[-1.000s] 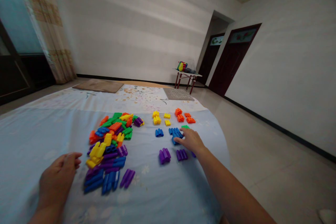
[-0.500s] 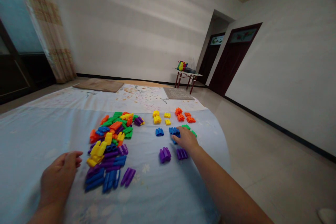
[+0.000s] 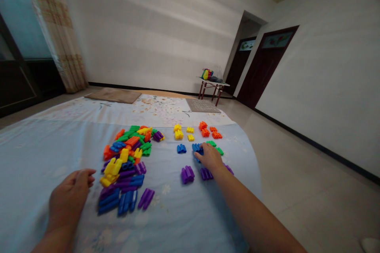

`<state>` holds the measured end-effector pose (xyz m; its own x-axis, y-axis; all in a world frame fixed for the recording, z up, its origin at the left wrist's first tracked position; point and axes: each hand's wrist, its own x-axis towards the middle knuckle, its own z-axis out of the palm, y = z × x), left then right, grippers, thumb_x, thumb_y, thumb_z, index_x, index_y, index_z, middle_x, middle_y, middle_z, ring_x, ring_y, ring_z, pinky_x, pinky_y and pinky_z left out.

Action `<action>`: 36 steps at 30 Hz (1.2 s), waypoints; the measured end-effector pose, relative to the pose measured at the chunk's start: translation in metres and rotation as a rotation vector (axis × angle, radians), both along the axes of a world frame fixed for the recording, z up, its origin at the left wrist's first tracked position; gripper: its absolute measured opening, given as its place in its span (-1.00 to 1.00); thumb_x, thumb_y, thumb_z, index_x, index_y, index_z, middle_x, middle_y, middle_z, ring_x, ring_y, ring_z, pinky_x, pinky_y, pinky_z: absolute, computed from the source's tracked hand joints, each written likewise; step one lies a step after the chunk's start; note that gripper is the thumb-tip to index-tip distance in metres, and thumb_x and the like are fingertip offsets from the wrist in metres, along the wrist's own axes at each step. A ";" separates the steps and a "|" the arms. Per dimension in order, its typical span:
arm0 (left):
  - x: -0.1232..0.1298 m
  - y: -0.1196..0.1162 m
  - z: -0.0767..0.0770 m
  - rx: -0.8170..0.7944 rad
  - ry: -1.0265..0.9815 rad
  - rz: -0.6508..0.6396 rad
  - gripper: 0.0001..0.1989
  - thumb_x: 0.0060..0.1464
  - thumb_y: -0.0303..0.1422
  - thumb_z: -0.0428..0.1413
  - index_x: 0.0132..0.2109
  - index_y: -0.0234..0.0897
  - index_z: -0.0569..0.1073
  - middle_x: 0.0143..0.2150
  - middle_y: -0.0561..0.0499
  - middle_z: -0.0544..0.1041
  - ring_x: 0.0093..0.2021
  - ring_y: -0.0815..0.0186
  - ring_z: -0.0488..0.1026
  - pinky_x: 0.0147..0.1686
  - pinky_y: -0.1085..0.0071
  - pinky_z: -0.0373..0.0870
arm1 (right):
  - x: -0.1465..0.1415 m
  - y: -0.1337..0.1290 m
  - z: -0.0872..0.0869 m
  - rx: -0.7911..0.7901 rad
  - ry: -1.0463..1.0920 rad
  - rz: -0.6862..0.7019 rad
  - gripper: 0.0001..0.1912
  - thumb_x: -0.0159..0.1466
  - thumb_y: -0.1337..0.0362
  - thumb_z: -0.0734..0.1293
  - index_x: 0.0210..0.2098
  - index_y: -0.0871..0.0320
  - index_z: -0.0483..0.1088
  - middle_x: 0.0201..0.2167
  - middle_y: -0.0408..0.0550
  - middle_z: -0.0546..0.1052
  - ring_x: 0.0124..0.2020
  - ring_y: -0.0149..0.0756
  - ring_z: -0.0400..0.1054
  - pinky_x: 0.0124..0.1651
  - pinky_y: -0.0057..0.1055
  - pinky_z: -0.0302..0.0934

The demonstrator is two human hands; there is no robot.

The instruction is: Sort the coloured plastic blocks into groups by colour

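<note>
Pale blue quilt [image 3: 166, 221] lies under both hands. The left hand [image 3: 69, 193] rests on it, fingers loosely curled, holding nothing. Just beyond its fingertips sits a heap of mixed plastic interlocking blocks [image 3: 127, 154], with yellow, purple and blue pieces nearest the hand.

The right hand [image 3: 210, 158] reaches farther out, fingers close together. Its fingertips are on a cluster of blue blocks [image 3: 196, 148]; a grip on them cannot be confirmed. Immediately beyond the knuckles lie green blocks [image 3: 215, 147]. Below the palm, to its left, are two purple groups [image 3: 187, 174]. A separate blue group [image 3: 181, 148] stands just left of the fingertips. Yellow blocks [image 3: 178, 134] and orange blocks [image 3: 205, 132] form rows beyond the hand.

Farther out, past the quilt's floral end, lie a grey mat [image 3: 203, 105] and a brown mat [image 3: 113, 95]. Far beyond the right hand, a small folding table [image 3: 213, 84] bears a multicoloured bag [image 3: 207, 74], with a dark wooden door [image 3: 261, 67] to its right.
</note>
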<state>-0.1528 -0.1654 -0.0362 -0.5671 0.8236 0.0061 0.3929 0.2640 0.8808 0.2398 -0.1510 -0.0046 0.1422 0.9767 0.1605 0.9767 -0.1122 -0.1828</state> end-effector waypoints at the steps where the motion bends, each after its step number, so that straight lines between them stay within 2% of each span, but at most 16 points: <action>1: 0.000 0.000 0.000 0.002 0.004 0.003 -0.67 -0.07 -0.14 -0.07 -0.30 -0.24 0.46 -0.44 0.02 0.47 -0.37 0.24 0.44 -0.37 0.39 0.31 | 0.001 0.000 -0.001 0.020 0.009 0.000 -0.66 0.22 0.09 0.30 -0.10 0.17 0.38 -0.15 0.06 0.49 -0.12 -0.17 0.39 -0.13 -0.35 0.19; 8: 0.003 -0.001 0.002 0.020 0.000 0.009 -0.68 -0.08 -0.15 -0.06 -0.31 -0.24 0.46 -0.46 0.02 0.47 -0.40 0.27 0.43 -0.39 0.42 0.30 | 0.010 -0.006 -0.004 0.179 0.074 -0.001 -0.67 0.23 0.13 0.29 -0.08 0.17 0.36 -0.11 0.06 0.45 -0.10 -0.20 0.37 -0.06 -0.36 0.20; 15: 0.002 -0.002 0.001 0.028 0.007 0.008 -0.67 -0.08 -0.15 -0.06 -0.30 -0.25 0.47 -0.46 0.03 0.47 -0.40 0.28 0.43 -0.39 0.43 0.30 | 0.006 -0.009 -0.018 0.202 0.060 0.048 -0.61 0.21 0.14 0.31 -0.02 0.19 0.36 -0.11 0.10 0.43 -0.09 -0.14 0.35 -0.03 -0.29 0.21; 19: 0.006 -0.004 0.006 0.013 -0.012 0.021 -0.68 -0.09 -0.16 -0.06 -0.31 -0.24 0.46 -0.45 0.03 0.46 -0.39 0.30 0.42 -0.40 0.45 0.29 | 0.017 -0.010 -0.014 0.344 0.090 0.086 -0.54 0.19 0.16 0.31 0.04 0.23 0.34 -0.10 0.13 0.44 -0.02 -0.08 0.28 0.06 -0.20 0.16; 22: 0.005 -0.003 0.005 0.012 -0.033 0.022 -0.69 -0.09 -0.17 -0.05 -0.30 -0.24 0.46 -0.45 0.03 0.46 -0.39 0.30 0.42 -0.38 0.44 0.29 | 0.029 -0.015 -0.009 0.410 0.116 0.083 -0.52 0.20 0.16 0.29 0.08 0.22 0.33 -0.09 0.13 0.44 -0.03 -0.07 0.26 0.05 -0.16 0.16; 27: 0.001 -0.001 -0.002 0.025 -0.038 0.000 -0.66 -0.07 -0.14 -0.05 -0.28 -0.24 0.47 -0.42 0.02 0.47 -0.35 0.27 0.44 -0.36 0.42 0.32 | 0.034 -0.023 -0.018 0.342 0.101 0.134 -0.51 0.19 0.13 0.31 0.09 0.16 0.33 -0.06 0.11 0.43 -0.01 -0.06 0.26 0.02 -0.16 0.16; 31: 0.003 -0.002 0.000 0.027 -0.030 0.006 -0.67 -0.07 -0.15 -0.06 -0.29 -0.25 0.45 -0.43 0.02 0.46 -0.38 0.28 0.43 -0.39 0.43 0.31 | 0.029 -0.025 -0.023 0.242 0.073 0.145 -0.49 0.16 0.12 0.34 0.08 0.14 0.34 -0.09 0.10 0.43 -0.02 -0.06 0.27 0.03 -0.15 0.15; 36: 0.006 -0.004 0.006 0.024 -0.038 0.012 -0.68 -0.09 -0.16 -0.05 -0.30 -0.25 0.45 -0.44 0.03 0.45 -0.39 0.30 0.42 -0.40 0.45 0.30 | 0.037 -0.019 -0.007 0.161 0.112 0.135 -0.37 0.10 0.09 0.39 0.13 0.16 0.29 0.01 0.16 0.39 0.06 0.01 0.23 0.07 -0.07 0.14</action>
<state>-0.1463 -0.1696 -0.0301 -0.5773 0.8165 0.0036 0.3556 0.2475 0.9013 0.2764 -0.1705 -0.0120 0.0374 0.9512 0.3063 0.9535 0.0577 -0.2958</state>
